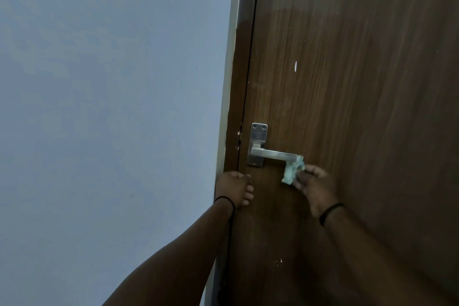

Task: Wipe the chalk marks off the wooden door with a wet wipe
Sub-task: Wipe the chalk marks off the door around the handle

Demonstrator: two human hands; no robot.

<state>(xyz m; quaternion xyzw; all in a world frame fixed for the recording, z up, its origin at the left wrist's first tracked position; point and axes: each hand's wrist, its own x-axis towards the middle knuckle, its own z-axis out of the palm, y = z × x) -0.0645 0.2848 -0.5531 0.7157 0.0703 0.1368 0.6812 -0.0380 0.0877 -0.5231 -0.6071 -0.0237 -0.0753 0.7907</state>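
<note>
Wipe (293,169) soft, crumpled, light | right hand (314,187) pinches its edge | left hand (233,187) loosely curled, empty, against door (360,82) | bunch wipe tighter.

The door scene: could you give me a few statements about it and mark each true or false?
1. The right hand pinches a crumpled wet wipe near the free end of the door handle. True.
2. The left hand holds a piece of chalk. False: it holds nothing and sits at the wooden door edge, below the handle plate.
3. A small white mark shows on the door above the handle. True.
4. The handle is a round brass knob. False: it is a straight silver lever on a metal plate.
5. Both wrists are bare. False: each wears a dark band.
</note>
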